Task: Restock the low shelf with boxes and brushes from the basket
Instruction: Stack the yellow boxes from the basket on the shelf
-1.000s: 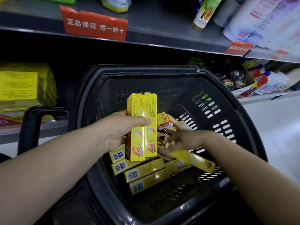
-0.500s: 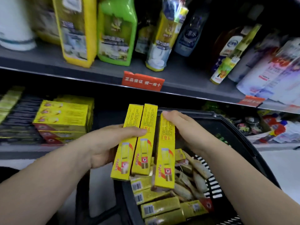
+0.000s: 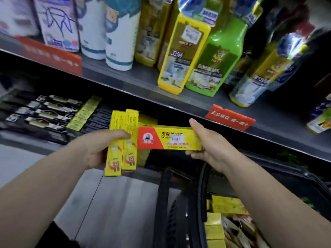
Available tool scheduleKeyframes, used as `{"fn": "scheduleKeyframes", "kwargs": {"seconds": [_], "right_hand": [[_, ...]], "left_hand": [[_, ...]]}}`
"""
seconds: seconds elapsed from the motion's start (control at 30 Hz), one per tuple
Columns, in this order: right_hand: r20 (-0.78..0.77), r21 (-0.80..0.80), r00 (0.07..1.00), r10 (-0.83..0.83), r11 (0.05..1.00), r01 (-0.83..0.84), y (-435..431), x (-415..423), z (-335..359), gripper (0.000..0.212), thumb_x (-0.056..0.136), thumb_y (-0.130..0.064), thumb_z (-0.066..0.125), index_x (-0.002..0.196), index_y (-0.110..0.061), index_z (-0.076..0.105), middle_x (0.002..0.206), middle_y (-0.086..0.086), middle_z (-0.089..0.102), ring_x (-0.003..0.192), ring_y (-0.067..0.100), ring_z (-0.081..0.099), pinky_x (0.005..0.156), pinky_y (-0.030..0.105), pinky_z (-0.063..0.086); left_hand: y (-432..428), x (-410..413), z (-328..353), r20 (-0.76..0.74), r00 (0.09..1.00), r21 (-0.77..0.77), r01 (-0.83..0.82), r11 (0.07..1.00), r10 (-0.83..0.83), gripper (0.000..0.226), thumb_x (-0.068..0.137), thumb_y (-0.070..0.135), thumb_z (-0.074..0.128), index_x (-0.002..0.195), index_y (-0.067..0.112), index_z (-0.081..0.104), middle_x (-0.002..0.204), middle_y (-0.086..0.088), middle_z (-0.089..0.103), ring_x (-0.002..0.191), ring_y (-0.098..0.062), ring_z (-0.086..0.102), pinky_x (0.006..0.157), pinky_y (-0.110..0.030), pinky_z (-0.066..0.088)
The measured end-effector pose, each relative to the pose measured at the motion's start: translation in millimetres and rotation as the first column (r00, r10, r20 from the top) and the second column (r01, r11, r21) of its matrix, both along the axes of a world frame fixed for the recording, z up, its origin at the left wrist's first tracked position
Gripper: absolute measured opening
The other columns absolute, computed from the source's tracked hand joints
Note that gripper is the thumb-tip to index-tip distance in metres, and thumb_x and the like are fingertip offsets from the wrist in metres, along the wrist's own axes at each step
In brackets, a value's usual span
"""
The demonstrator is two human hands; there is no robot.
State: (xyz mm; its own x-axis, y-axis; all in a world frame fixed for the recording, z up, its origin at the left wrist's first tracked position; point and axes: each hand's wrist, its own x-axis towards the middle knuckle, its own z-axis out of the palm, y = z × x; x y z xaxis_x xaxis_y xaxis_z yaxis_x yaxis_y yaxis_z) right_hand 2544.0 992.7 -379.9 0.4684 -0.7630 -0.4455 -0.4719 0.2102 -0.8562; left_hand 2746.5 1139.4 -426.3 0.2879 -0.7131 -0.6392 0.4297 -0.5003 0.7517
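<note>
My left hand [image 3: 102, 147] grips two long yellow boxes [image 3: 123, 140] held upright side by side, in front of the low shelf [image 3: 26, 138]. My right hand [image 3: 209, 145] holds a third yellow and red box [image 3: 170, 138] level, its printed face toward me, its left end touching the upright pair. More yellow boxes [image 3: 148, 120] stand on the low shelf just behind them. The black basket [image 3: 164, 208] sits at the lower right, with yellow boxes [image 3: 215, 224] and packaged brushes [image 3: 240, 231] inside.
Black and yellow packets [image 3: 53, 111] lie in rows on the low shelf to the left. The upper shelf [image 3: 143, 81] carries white, yellow and green cleaner bottles [image 3: 182, 54], with red price tags [image 3: 231, 119] on its edge. Grey floor shows below my left arm.
Both hands lifted the boxes out of the basket and moved left toward the low shelf. My right hand turned its box from upright to level. The basket dropped to the lower right.
</note>
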Motion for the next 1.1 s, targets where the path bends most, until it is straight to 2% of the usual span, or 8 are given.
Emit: {"fn": "scheduleKeyframes", "kwargs": {"seconds": [0.07,0.17,0.33,0.47,0.63,0.77,0.93,1.1], "right_hand": [[0.048,0.077,0.998,-0.052,0.996,0.048,-5,19,-12,0.044,0.085,-0.054,0.054,0.090,-0.011,0.064,0.065,0.003,0.071,0.055,0.015,0.068,0.047,0.020,0.051],[0.180,0.192,0.963,-0.203,0.967,0.167,-13,50,-29,0.036,0.089,-0.042,0.056,0.093,-0.007,0.060,0.085,0.008,0.073,0.070,0.016,0.071,0.054,0.027,0.057],[0.249,0.182,0.903,-0.351,0.932,0.313,-36,96,-59,0.021,0.093,-0.029,0.055,0.098,-0.008,0.051,0.120,0.015,0.059,0.102,0.025,0.061,0.074,0.033,0.055],[0.171,0.072,0.959,-0.227,0.973,0.218,-59,125,-86,0.022,0.093,-0.033,0.054,0.107,-0.016,0.050,0.132,0.010,0.053,0.110,0.024,0.057,0.094,0.035,0.048],[-0.184,-0.087,0.983,-0.001,0.996,-0.015,-76,144,-123,0.068,0.090,-0.048,0.053,0.144,-0.013,0.032,0.145,0.008,0.042,0.129,0.027,0.044,0.109,0.039,0.034],[-0.305,-0.150,0.941,0.149,0.968,-0.202,-75,144,-138,0.052,0.093,-0.042,0.052,0.134,-0.011,0.045,0.129,0.009,0.056,0.106,0.019,0.055,0.086,0.026,0.039],[-0.322,-0.167,0.921,0.222,0.944,-0.286,-74,144,-138,0.049,0.092,-0.044,0.052,0.133,-0.016,0.045,0.118,0.005,0.060,0.094,0.015,0.056,0.082,0.025,0.041],[-0.443,-0.174,0.850,0.286,0.902,-0.394,-74,147,-137,0.071,0.089,-0.055,0.049,0.142,-0.012,0.032,0.137,0.009,0.050,0.122,0.026,0.050,0.099,0.032,0.039]], "left_hand": [[-1,10,-14,0.019,0.993,0.023,-0.119,0.993,0.119,0.009,0.085,0.020,0.063,0.091,0.014,0.064,0.080,-0.014,0.071,0.059,-0.026,0.067,0.063,-0.042,0.057],[-1,24,-29,0.023,0.967,0.042,-0.256,0.966,0.255,0.012,0.083,0.020,0.066,0.093,0.014,0.063,0.073,-0.012,0.071,0.059,-0.026,0.067,0.054,-0.036,0.054],[-5,33,-42,0.000,0.937,0.032,-0.349,0.937,0.349,0.021,0.080,0.021,0.070,0.097,0.013,0.062,0.069,-0.010,0.072,0.052,-0.022,0.068,0.046,-0.034,0.055],[-12,27,-53,-0.044,0.928,0.057,-0.367,0.928,0.370,0.032,0.078,0.019,0.072,0.106,0.008,0.060,0.081,-0.015,0.071,0.066,-0.028,0.069,0.055,-0.038,0.055],[-20,28,-60,-0.061,0.925,0.070,-0.370,0.926,0.374,0.026,0.079,0.020,0.072,0.100,0.010,0.061,0.081,-0.014,0.071,0.064,-0.026,0.069,0.056,-0.036,0.055],[-22,30,-64,-0.071,0.922,0.071,-0.376,0.924,0.381,0.029,0.079,0.020,0.072,0.103,0.010,0.061,0.087,-0.015,0.071,0.070,-0.027,0.069,0.059,-0.036,0.055],[-24,30,-64,-0.076,0.928,0.066,-0.361,0.930,0.365,0.029,0.079,0.020,0.071,0.103,0.010,0.061,0.090,-0.015,0.071,0.073,-0.027,0.069,0.063,-0.037,0.055],[-26,29,-64,-0.084,0.929,0.057,-0.357,0.932,0.361,0.021,0.080,0.021,0.071,0.096,0.013,0.060,0.087,-0.012,0.072,0.071,-0.025,0.069,0.059,-0.034,0.054]]}}
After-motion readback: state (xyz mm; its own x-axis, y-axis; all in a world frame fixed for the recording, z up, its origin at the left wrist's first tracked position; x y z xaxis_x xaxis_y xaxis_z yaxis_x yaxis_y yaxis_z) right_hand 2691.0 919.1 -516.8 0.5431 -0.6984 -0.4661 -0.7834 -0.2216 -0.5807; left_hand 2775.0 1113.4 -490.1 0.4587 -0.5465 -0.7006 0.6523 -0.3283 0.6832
